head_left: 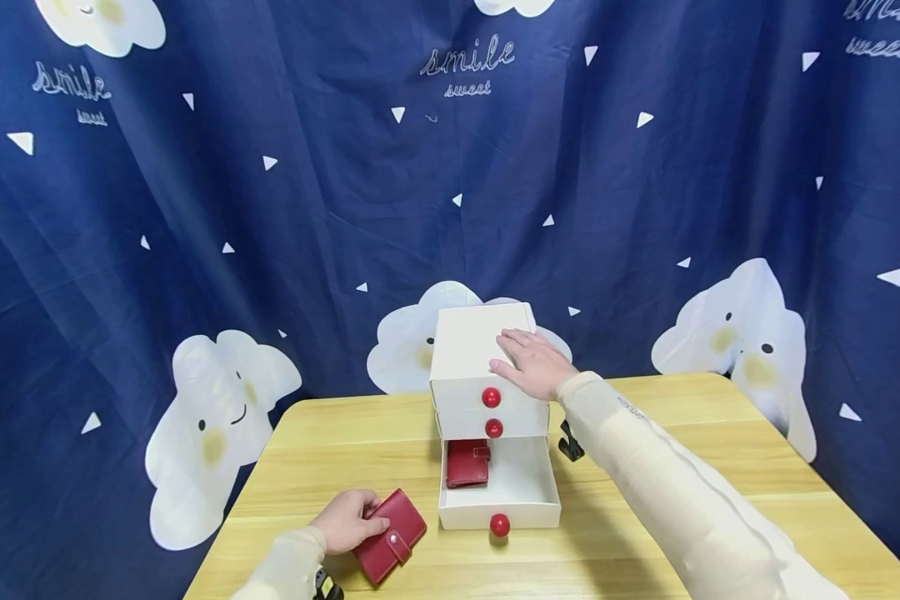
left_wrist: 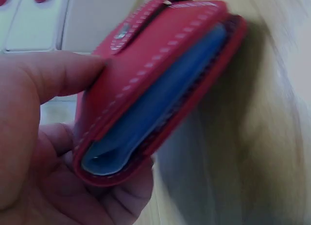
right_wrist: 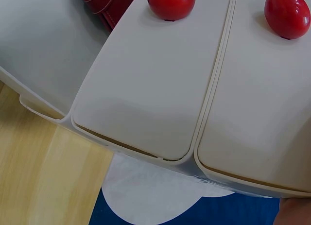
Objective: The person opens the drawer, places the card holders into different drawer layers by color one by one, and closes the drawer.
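My left hand point(head_left: 347, 522) pinches a red snap-strap wallet point(head_left: 392, 537) between thumb and fingers, low over the table at the left of a small white drawer cabinet point(head_left: 468, 342). White stitching and blue-tinted inner sleeves of this wallet point(left_wrist: 155, 84) show in the left wrist view. On the cabinet's top rests my right hand point(head_left: 532, 362), its fingers extended. The bottom drawer point(head_left: 525, 479) is pulled out, and a second dark red wallet point(head_left: 467, 465) lies in its left part. In the right wrist view only a bit of the right hand point(right_wrist: 294, 213) shows at the corner.
Red round knobs mark the drawers: the top knob point(head_left: 491, 397), the middle knob point(head_left: 494, 428) and the bottom knob point(head_left: 499, 525). Both upper drawers are closed. The cabinet stands on a wooden table point(head_left: 645, 500), before a dark blue curtain point(head_left: 330, 208) with clouds.
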{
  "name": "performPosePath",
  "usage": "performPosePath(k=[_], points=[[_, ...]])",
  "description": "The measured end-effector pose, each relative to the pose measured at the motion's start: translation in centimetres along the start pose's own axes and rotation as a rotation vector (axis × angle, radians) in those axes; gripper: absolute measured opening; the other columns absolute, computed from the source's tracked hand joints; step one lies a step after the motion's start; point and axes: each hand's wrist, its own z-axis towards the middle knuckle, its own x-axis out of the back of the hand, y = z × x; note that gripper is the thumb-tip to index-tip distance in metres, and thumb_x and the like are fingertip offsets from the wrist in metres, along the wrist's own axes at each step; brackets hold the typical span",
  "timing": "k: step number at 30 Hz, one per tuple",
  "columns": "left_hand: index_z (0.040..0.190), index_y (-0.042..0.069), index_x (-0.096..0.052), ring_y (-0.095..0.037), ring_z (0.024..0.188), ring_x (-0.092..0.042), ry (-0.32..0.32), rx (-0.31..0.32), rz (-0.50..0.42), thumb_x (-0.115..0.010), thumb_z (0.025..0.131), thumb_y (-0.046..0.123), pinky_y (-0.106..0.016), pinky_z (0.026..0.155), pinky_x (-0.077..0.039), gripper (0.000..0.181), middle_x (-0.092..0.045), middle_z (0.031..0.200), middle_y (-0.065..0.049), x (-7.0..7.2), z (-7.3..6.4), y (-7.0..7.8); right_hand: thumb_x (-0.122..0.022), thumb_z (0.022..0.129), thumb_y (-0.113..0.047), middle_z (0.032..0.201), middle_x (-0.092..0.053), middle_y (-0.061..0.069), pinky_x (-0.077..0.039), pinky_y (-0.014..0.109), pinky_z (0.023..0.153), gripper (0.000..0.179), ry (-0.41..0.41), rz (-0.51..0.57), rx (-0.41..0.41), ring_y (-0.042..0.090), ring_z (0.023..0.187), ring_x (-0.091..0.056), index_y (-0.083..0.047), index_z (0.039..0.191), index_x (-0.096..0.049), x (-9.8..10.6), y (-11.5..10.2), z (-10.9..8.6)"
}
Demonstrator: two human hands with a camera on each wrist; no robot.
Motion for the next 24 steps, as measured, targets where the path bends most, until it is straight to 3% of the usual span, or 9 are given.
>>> performPosePath(k=[10, 17, 24], points=[[0.085, 0.001, -0.056, -0.014, 0.06, -0.057, -0.053, 0.062, -0.283, -0.064, 0.082, 0.014, -0.028, 0.051, -0.049, 0.015, -0.056, 0.068, -0.003, 0.9, -0.7, 1.3, -0.029, 0.091, -0.06, 0.145, -0.031, 0.008, -0.012, 0.041, 0.109, 0.071, 0.003, 0.001, 0.0, 0.024, 0.134, -0.023, -0.009, 0.14, -0.037, 0.2, -0.2, -0.1], [0.089, 0.0, -0.057, -0.019, 0.062, -0.06, 0.037, 0.043, -0.35, -0.066, 0.083, 0.024, -0.031, 0.054, -0.051, 0.026, -0.059, 0.072, -0.006, 1.5, -0.5, 2.5, -0.03, 0.091, -0.059, 0.145, -0.031, 0.008, -0.012, 0.041, 0.109, 0.071, 0.007, 0.005, -0.003, 0.025, 0.134, -0.023, -0.009, 0.14, -0.037, 0.3, -0.2, -0.1], [0.095, -0.005, -0.057, -0.02, 0.067, -0.061, 0.133, 0.035, -0.472, -0.064, 0.086, 0.019, -0.03, 0.058, -0.052, 0.027, -0.061, 0.076, -0.009, 1.6, 0.0, 4.5, -0.029, 0.091, -0.06, 0.146, -0.031, 0.008, -0.012, 0.041, 0.109, 0.071, 0.0, 0.007, 0.001, 0.025, 0.134, -0.022, -0.009, 0.141, -0.036, 0.4, -0.4, -0.2]])
